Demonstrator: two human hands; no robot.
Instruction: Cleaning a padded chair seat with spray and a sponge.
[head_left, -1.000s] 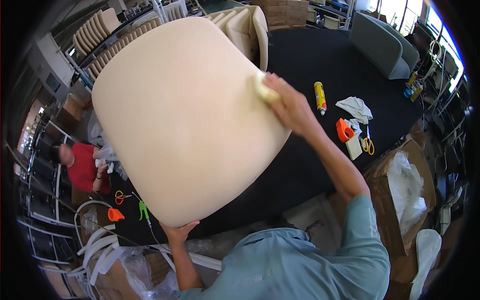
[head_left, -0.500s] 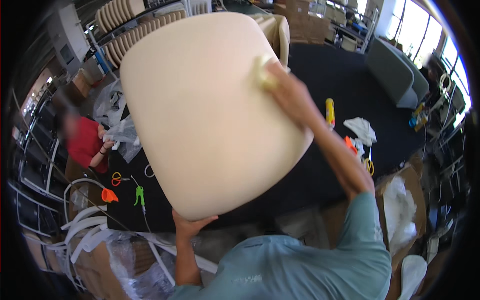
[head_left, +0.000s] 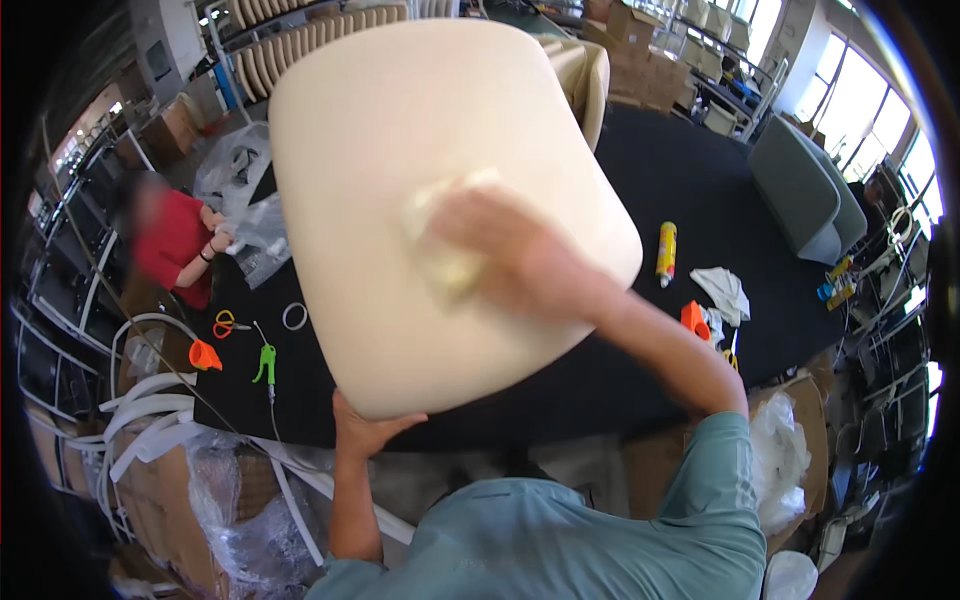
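A large cream chair cushion or panel (head_left: pixel 410 110) with rounded corners is tilted up over the black-covered table (head_left: pixel 690 360). At its lower left corner, my left hand (head_left: pixel 365 425) grips the edge, thumb along the near side and the other fingers hidden beneath. My right hand (head_left: pixel 520 250), smeared by motion, presses a pale yellow cloth (head_left: pixel 450 280) against the middle of the cream surface. The cloth bunches out past the fingers.
On the table's left lie a green air gun (head_left: pixel 266 365), orange-handled scissors (head_left: pixel 226 323) and a tape roll (head_left: pixel 294 316). A yellow spray can (head_left: pixel 666 255), white rag (head_left: pixel 722 293) and grey shell (head_left: pixel 805 190) are right. A person in red (head_left: pixel 172 245) handles clear plastic.
My right hand with the cloth has moved left and down from the panel's right edge to its middle. My left hand keeps its hold on the corner.
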